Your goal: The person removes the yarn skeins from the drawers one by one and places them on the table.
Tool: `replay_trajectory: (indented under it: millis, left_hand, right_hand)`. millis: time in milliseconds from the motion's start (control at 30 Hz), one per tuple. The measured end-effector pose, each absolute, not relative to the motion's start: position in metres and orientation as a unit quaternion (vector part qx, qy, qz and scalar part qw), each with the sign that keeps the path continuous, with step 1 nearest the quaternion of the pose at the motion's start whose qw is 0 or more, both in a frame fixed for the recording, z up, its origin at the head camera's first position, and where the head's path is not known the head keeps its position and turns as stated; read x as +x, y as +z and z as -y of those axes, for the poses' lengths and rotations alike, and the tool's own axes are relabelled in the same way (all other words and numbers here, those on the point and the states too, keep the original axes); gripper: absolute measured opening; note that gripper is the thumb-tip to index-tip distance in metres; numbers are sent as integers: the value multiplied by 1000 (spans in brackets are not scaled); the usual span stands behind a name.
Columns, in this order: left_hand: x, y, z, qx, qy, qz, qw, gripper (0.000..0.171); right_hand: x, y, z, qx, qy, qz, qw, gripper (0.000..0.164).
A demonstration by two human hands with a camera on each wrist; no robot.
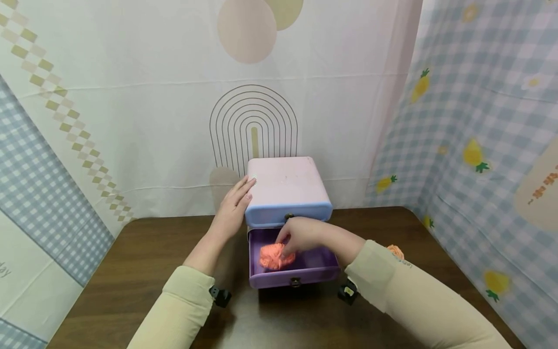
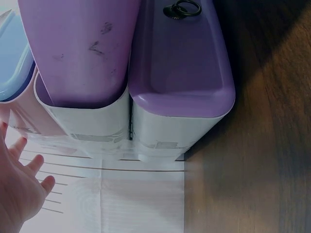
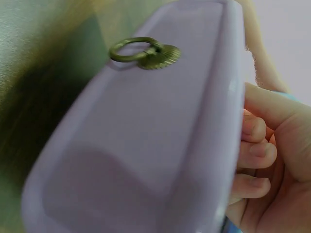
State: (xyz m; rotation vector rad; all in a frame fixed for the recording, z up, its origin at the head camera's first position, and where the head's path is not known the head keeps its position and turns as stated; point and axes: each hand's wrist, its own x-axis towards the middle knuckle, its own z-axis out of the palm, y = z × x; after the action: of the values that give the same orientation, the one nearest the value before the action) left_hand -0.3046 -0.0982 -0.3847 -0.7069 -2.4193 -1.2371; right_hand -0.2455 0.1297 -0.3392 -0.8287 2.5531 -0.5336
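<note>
My right hand [image 1: 305,235] reaches into the pulled-out purple drawer [image 1: 283,278] and pinches a fluffy orange ball of yarn [image 1: 271,257] there. In the right wrist view, curled fingers [image 3: 257,154] show behind the drawer front, which hides the yarn. My left hand [image 1: 230,211] lies along the left side of the small drawer cabinet [image 1: 285,182], fingers extended up to its pink top. The left wrist view shows that hand [image 2: 22,189] spread beside the cabinet. Above the purple drawer is a blue drawer front [image 1: 270,214], pushed in.
A second, lighter orange yarn ball [image 1: 395,251] shows behind the right sleeve on the brown table [image 1: 148,271]. A further purple drawer [image 2: 180,58], pushed in, sits below the pulled-out one. Patterned cloth [image 1: 165,121] hangs behind and at both sides.
</note>
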Motion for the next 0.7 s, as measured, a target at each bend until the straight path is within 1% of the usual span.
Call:
replay_trajectory:
  millis: [167,400,533,700]
  left_hand:
    - [-304,-384,98,-251,-441,845,166,46]
    - [-303,-384,98,-251,-444,843,173,46]
    - [-304,-385,97,-252,-441,843,178,46]
    - [-305,-385,96,-254,-442,842,176,46]
  right_hand:
    - [-244,-325,-138,-292,-213,-911,200,21]
    - [-241,-305,-154,-274,-234,-911,200,19]
    - [-240,-299,-165,-263,-240,-912,204,18]
    - [-237,-294,-185,-260,-242,-915,191,17]
